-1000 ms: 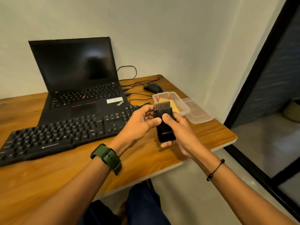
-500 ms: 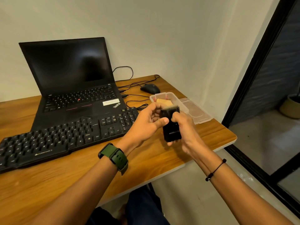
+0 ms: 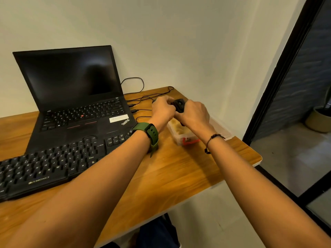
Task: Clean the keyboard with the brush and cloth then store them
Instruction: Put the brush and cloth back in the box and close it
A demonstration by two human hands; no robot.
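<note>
honestly, your biggest risk sits right at the desk's [image 3: 179, 176] far right corner. both your hands are curled around the black retractable brush [image 3: 179, 105], the left hand [image 3: 163, 110] pinching it from one side and the right hand [image 3: 194, 114] wrapped over the other, held just above the clear plastic storage box [image 3: 180, 138]. i judge you are about to drop it in beside the yellow cloth [image 3: 176, 127] lying inside.

that box stands near the right edge, and its lid [image 3: 224, 132] lies even closer to the edge. a push from your right wrist could slide the lid, or the box itself, off the desk. whether the bristles are fully drawn in i cannot tell, since your fingers hide them; if not, they may bend against the box wall. the cables [image 3: 143, 99] run just behind your hands, so a snagged finger could tug them.

counted: one brush, one cloth, one box, one lid, one zebronics keyboard [image 3: 44, 169] at the near left edge, one thinkpad laptop [image 3: 75, 97] behind it, several cables, two hands.
</note>
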